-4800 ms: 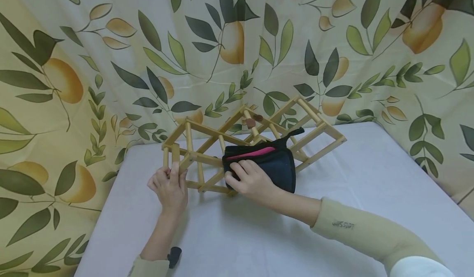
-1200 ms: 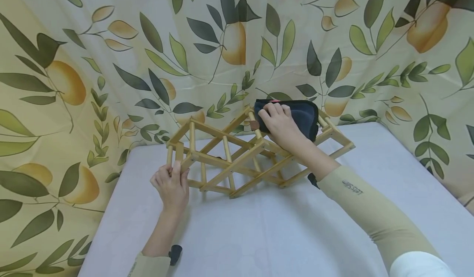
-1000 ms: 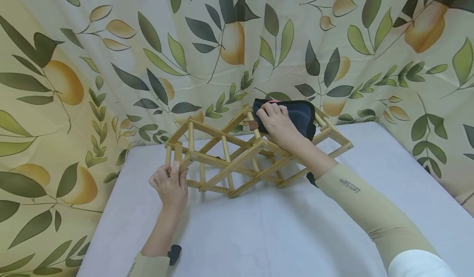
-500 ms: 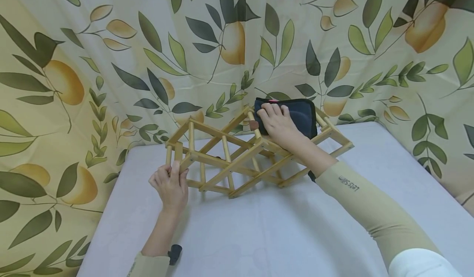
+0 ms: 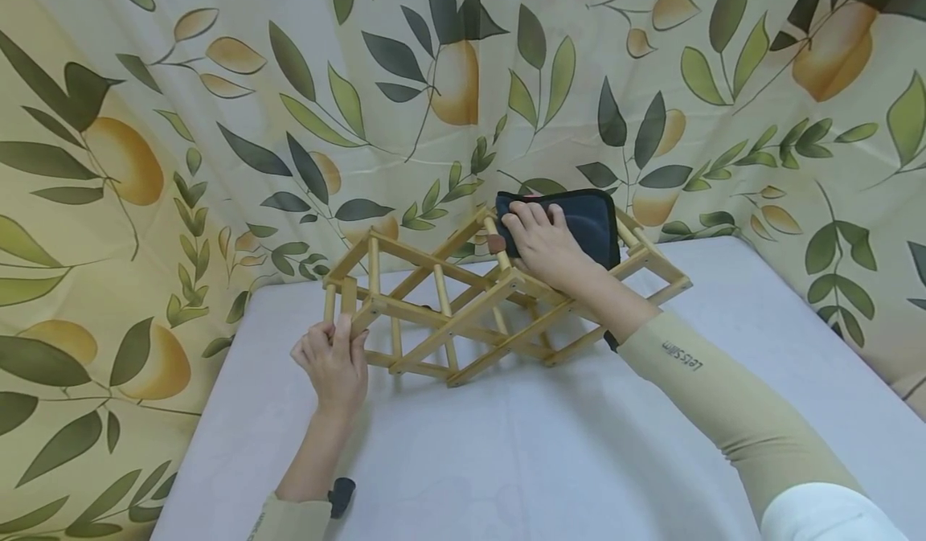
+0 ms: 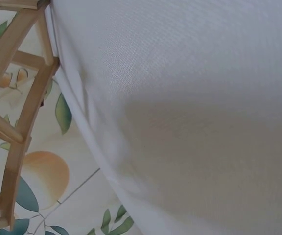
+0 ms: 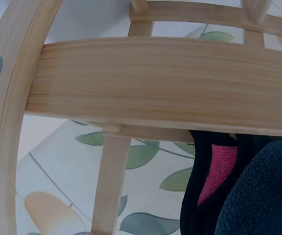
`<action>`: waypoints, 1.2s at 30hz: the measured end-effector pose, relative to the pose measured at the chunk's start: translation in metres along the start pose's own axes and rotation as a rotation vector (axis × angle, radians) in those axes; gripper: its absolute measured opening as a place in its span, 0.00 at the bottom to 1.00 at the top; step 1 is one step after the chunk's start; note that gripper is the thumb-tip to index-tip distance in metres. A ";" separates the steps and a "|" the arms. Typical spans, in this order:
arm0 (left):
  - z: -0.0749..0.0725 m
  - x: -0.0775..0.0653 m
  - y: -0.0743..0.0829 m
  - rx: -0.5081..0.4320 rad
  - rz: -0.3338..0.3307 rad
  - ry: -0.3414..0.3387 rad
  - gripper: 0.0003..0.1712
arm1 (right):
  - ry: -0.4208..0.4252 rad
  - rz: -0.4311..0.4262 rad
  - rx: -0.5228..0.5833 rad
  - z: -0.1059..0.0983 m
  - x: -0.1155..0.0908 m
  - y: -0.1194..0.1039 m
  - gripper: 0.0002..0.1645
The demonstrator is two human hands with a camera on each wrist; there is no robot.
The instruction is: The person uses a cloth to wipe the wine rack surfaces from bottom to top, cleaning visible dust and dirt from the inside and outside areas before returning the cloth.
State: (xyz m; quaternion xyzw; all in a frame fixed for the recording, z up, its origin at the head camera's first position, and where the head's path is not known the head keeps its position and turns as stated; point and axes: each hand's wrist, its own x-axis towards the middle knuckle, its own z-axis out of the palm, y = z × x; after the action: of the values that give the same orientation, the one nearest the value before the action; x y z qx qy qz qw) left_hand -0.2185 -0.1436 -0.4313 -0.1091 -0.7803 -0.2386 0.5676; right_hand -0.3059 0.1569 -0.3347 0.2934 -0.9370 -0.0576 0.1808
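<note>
A folding wooden wine rack (image 5: 450,328) with crossed slats and round rods stands spread out on the table. My left hand (image 5: 334,364) grips the slats at its left end. My right hand (image 5: 542,239) holds a dark blue fabric pouch (image 5: 589,223) with black edging at the rack's upper right part, fingers over the pouch's near side. In the right wrist view, the pouch (image 7: 258,196) hangs beyond a broad slat (image 7: 165,85), its pink lining showing. The left wrist view has the rack's end (image 6: 26,107) but not the hand. The pouch hides part of the rack behind it.
A white cloth (image 5: 463,461) covers the table under the rack. Behind and to both sides hangs a curtain (image 5: 463,155) printed with leaves and fruit. A brown tab (image 5: 496,243) sits on a rod just left of the pouch.
From in front of the rack, the right hand has carried the pouch up and right over its right part. Lately the pouch's right side has tipped up slightly. The left hand keeps its grip.
</note>
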 end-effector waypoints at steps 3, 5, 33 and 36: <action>0.000 0.000 0.001 0.001 -0.004 -0.010 0.19 | 0.009 0.002 0.001 -0.001 -0.001 0.000 0.36; 0.000 0.000 0.001 0.002 -0.002 -0.013 0.19 | 0.009 0.007 0.013 -0.001 -0.001 0.000 0.34; 0.000 0.001 0.004 0.026 -0.024 0.009 0.19 | 0.212 -0.059 0.006 0.003 -0.005 0.001 0.16; -0.001 0.000 0.004 0.021 -0.019 0.003 0.19 | 0.257 -0.128 0.053 0.003 -0.005 0.002 0.17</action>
State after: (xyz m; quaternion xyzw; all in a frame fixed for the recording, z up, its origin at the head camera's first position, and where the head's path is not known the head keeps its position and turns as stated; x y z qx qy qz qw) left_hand -0.2164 -0.1404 -0.4299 -0.0955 -0.7829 -0.2358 0.5678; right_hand -0.3045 0.1608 -0.3389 0.3620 -0.8867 -0.0060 0.2875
